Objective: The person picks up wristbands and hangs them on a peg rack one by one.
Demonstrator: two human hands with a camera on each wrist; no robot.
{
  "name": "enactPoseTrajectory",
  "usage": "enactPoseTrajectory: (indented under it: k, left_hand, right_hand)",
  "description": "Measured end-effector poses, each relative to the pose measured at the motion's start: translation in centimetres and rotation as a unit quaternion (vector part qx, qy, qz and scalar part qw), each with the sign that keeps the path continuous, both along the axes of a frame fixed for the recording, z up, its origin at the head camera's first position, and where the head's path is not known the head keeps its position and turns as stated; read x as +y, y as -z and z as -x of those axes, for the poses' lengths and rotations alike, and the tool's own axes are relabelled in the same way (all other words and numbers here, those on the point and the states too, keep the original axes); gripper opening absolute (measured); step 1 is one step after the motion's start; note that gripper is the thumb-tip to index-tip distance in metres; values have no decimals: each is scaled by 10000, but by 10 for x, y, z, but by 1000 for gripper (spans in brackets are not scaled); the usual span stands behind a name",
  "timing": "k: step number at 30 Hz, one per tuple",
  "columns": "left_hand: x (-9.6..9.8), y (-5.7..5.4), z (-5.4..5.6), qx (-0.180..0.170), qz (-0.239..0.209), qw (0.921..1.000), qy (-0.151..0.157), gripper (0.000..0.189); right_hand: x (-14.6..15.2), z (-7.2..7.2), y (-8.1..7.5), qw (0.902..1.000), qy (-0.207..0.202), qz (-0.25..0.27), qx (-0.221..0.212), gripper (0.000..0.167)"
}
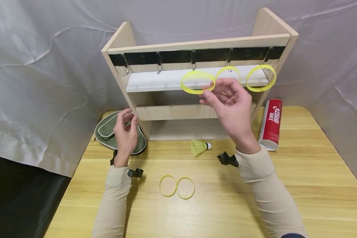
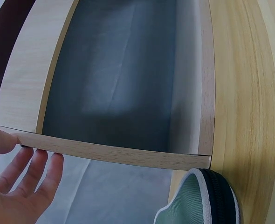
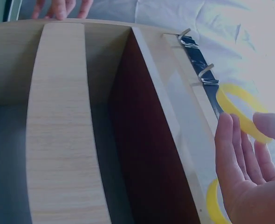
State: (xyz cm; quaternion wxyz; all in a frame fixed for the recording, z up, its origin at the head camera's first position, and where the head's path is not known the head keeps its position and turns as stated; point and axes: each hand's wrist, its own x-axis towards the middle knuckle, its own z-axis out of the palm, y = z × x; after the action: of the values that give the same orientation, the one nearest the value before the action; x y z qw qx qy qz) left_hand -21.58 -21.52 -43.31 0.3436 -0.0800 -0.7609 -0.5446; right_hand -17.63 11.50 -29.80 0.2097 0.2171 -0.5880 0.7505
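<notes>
Nearest, beige sleeves (image 1: 117, 198) reach over the wooden table (image 1: 226, 211). From the left, a green zip pouch (image 1: 107, 130) lies beside the shelf unit (image 1: 172, 113), whose side panel (image 2: 114, 153) the left hand (image 1: 125, 134) grips by its edge. Two yellow rings (image 1: 176, 187) lie near a shuttlecock (image 1: 199, 147). The right hand (image 1: 233, 105) pinches another yellow ring (image 1: 196, 92) at the middle hook (image 1: 193, 61), contact unclear; two more rings (image 1: 257, 89) hang rightward, then a red DHS tube (image 1: 271, 124).

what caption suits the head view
Right-hand fingers pinch a thin yellow ring near the middle silver metal hook of a pale wooden rack.
</notes>
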Motion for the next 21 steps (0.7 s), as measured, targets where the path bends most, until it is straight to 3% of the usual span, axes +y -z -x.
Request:
enactPoseTrajectory:
  k: [7,21]
  left_hand:
    - [0,0,-1,-23,46,10000,-3,28]
    - [-1,0,-1,-16,38,10000,11,28]
  right_hand:
    - [-7,4,-3,9992,272,162,-225,25]
    - [-4,5,15,9985,304,25,-463,24]
